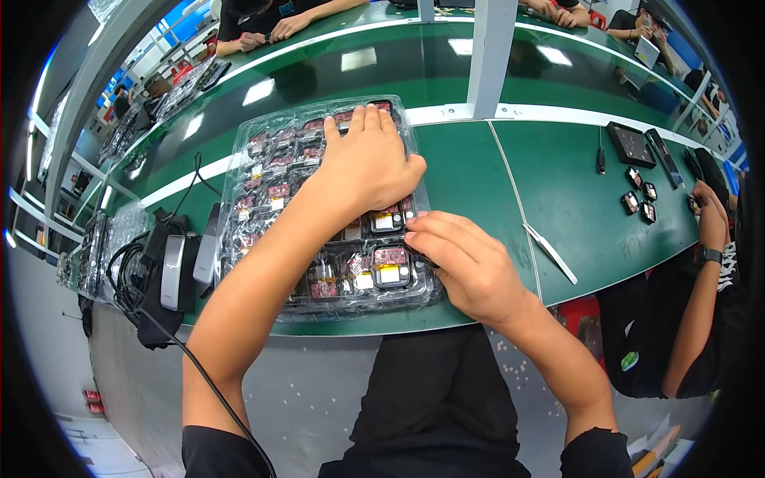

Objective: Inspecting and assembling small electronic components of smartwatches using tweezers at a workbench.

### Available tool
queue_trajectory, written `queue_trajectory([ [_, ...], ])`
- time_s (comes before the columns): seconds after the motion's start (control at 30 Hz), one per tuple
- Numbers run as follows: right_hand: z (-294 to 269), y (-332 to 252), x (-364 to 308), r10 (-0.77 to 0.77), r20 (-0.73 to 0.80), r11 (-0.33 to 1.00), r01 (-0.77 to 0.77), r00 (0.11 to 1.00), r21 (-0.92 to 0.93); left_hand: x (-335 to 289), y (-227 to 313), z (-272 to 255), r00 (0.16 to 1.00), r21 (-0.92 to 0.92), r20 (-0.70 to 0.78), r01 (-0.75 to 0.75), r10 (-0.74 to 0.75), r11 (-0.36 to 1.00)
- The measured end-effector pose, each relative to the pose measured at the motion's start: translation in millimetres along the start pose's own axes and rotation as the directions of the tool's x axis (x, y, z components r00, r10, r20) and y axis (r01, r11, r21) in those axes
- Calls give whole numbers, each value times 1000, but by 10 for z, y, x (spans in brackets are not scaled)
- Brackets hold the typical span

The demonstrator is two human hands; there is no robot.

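Observation:
A clear plastic blister tray [239,143] lies on the green bench, its pockets filled with small square electronic modules [390,267] with black frames, red circuit boards and yellow strips. My left hand [366,163] rests palm down across the tray's far right part, fingers stretched out and the thumb out to the right. At the tray's right edge, my right hand [478,263] has its fingers bent together with the tips against the pockets. Something dark shows under those fingers, but I cannot make out what it is.
White-handled tweezers [551,253] lie right of the tray. Farther right are a screwdriver [601,159], a black box [630,145], several loose modules [632,202] and a co-worker's arm [705,263]. Left stand a grey-and-black device [172,272] and black cables [123,275]. A white post [490,60] rises behind.

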State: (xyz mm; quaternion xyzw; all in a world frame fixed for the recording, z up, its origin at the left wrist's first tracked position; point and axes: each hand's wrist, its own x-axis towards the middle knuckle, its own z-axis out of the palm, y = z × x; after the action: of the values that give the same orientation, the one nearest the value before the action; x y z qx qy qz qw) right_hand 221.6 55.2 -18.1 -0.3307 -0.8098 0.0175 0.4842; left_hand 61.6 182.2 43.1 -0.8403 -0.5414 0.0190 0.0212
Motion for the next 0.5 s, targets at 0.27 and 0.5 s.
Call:
queue_trajectory([
  [0.27,-5,14,1,-14,-1,1000,14,1000,-5,29,-37,-49,1000,-67,15,-8,9,998],
  [0.5,7,5,4,-13,0,1000,13,1000,7,21,-89,-18,997,-125,-75,-24,14,992],
])
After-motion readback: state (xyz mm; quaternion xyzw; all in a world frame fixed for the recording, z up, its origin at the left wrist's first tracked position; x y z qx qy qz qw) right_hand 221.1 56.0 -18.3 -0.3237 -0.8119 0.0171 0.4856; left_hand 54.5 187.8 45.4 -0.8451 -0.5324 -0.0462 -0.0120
